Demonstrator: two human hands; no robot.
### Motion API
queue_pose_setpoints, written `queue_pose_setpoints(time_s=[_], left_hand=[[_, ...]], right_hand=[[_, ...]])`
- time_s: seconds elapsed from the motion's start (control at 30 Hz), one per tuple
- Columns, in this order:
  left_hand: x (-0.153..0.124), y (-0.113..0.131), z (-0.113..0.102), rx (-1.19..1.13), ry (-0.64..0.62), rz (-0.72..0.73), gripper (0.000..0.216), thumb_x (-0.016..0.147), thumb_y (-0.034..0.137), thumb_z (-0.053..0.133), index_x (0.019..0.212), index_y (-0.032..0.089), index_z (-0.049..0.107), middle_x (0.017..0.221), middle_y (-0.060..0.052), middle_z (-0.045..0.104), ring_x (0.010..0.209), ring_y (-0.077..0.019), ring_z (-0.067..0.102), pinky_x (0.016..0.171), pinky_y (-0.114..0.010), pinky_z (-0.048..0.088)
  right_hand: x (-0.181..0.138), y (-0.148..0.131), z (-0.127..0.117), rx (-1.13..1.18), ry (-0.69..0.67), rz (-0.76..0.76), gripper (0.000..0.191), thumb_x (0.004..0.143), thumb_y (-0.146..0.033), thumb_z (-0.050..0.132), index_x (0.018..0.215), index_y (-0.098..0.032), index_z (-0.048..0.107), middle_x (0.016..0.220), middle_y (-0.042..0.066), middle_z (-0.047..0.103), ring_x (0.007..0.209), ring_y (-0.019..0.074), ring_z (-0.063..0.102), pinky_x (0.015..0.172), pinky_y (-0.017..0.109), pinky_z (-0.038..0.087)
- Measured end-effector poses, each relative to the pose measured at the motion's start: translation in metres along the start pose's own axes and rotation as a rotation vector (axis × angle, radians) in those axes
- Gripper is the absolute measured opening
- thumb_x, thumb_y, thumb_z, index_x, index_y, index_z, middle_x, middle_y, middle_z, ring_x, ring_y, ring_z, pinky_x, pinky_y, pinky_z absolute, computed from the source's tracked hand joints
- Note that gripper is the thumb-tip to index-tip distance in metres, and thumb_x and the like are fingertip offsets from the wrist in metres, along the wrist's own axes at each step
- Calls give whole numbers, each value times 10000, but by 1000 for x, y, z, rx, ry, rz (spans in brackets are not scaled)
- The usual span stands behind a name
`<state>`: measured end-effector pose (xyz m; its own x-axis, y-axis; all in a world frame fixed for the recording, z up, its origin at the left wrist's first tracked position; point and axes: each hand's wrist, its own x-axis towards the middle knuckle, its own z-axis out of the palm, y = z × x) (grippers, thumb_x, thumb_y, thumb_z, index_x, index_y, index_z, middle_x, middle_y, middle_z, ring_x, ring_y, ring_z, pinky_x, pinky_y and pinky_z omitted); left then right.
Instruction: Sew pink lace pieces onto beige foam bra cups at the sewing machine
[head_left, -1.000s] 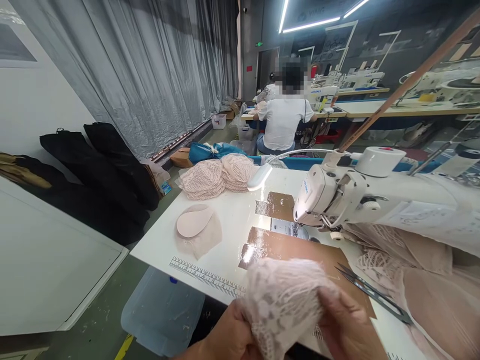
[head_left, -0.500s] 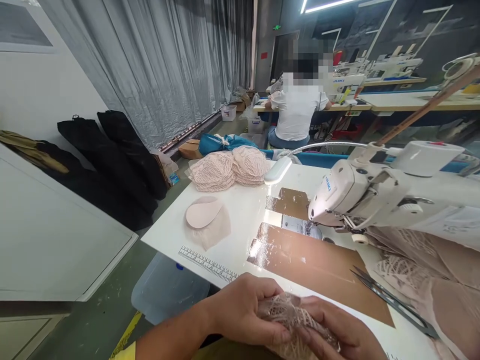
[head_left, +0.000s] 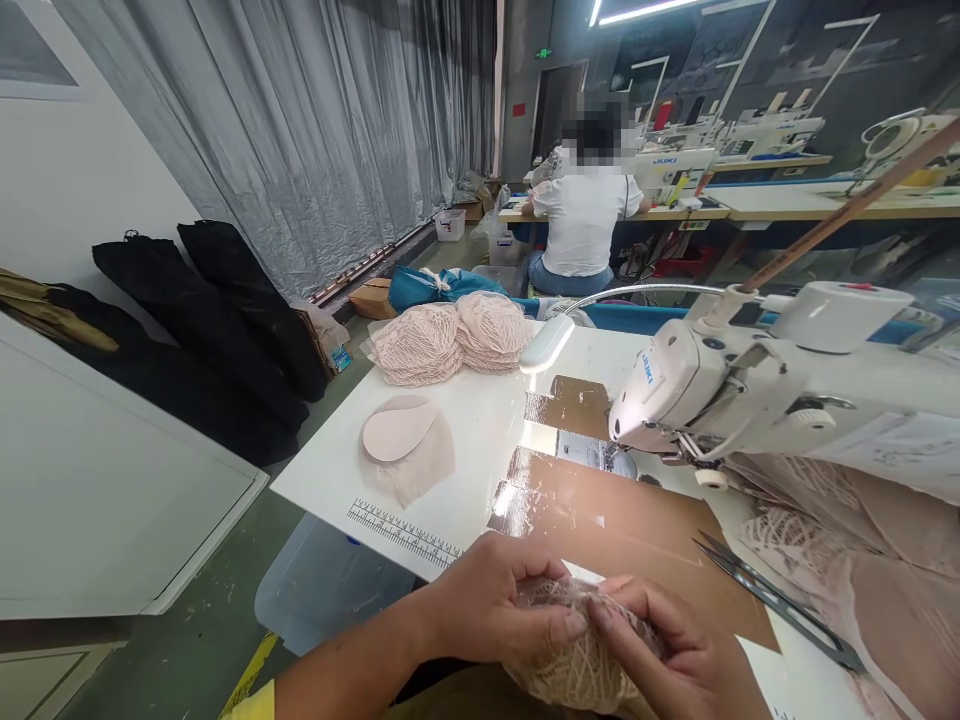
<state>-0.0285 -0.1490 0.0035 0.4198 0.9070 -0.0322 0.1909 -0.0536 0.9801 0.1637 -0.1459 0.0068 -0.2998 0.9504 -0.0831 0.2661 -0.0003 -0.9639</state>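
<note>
A beige lace cup [head_left: 581, 665] is between my two hands at the table's front edge. My left hand [head_left: 502, 605] grips its left side, thumb on top and fingers behind. My right hand [head_left: 667, 640] pinches the upper edge, thumb and forefinger close to the left thumb. Beyond them lie a smooth beige cup pad and sheer fabric [head_left: 405, 440]. Two stacks of lace cups [head_left: 450, 340] stand at the table's far left corner. To the right, thread snips or scissors [head_left: 780, 605] with dark blades lie beside more beige lace fabric [head_left: 810, 550].
A white sewing machine [head_left: 750, 380] with a lamp [head_left: 547, 343] stands at the right. Brown sheeting [head_left: 607, 510] covers the table around its needle. A clear plastic bin [head_left: 330, 580] sits below the table's left edge. Ahead, a person in a white shirt [head_left: 581, 225] sits at another table.
The lace cup has turned and spread downward between my hands, showing more of its surface. My right fingers have shifted to a pinch at its upper edge. The view has moved slightly right.
</note>
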Motion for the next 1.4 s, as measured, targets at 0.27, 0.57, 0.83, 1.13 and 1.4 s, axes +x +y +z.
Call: queue_pose_setpoints(time_s=[0.27, 0.57, 0.83, 1.13, 1.4], left_hand=[[13, 7, 0, 68, -48, 40, 241, 873, 283, 477, 709, 128, 565, 633, 12, 465, 586, -95, 412, 538, -203, 319], [20, 2, -7, -103, -237, -48, 301, 820, 430, 606, 845, 131, 590, 685, 20, 456, 616, -94, 395, 537, -190, 318], [29, -4, -9, -181, -273, -28, 272, 772, 380, 626, 856, 122, 643, 702, -8, 508, 611, -107, 421, 552, -213, 332], [41, -3, -4, -259, -171, 16, 296, 775, 399, 679, 779, 103, 691, 692, -29, 534, 615, -106, 433, 551, -230, 312], [49, -9, 15, -681, 70, -173, 431, 633, 477, 775, 624, 128, 520, 584, 24, 462, 525, -65, 365, 518, -206, 292]], right_hand=[[6, 13, -5, 45, 29, 38, 346, 767, -506, 645, 593, -211, 595, 603, -4, 580, 567, 142, 497, 533, 242, 390], [11, 7, -15, 129, -46, 160, 371, 721, -573, 653, 652, -209, 657, 587, -17, 528, 563, 130, 448, 521, 234, 370], [14, 13, -19, 277, -56, 218, 377, 703, -568, 672, 641, -200, 621, 582, -22, 515, 559, 122, 431, 526, 233, 361], [18, 8, -23, 458, -112, 301, 373, 673, -545, 712, 632, -197, 585, 566, -35, 483, 542, 107, 389, 508, 226, 312], [31, 9, -24, 654, -118, 384, 376, 645, -540, 740, 687, -193, 602, 575, -34, 524, 532, 103, 440, 527, 226, 342]])
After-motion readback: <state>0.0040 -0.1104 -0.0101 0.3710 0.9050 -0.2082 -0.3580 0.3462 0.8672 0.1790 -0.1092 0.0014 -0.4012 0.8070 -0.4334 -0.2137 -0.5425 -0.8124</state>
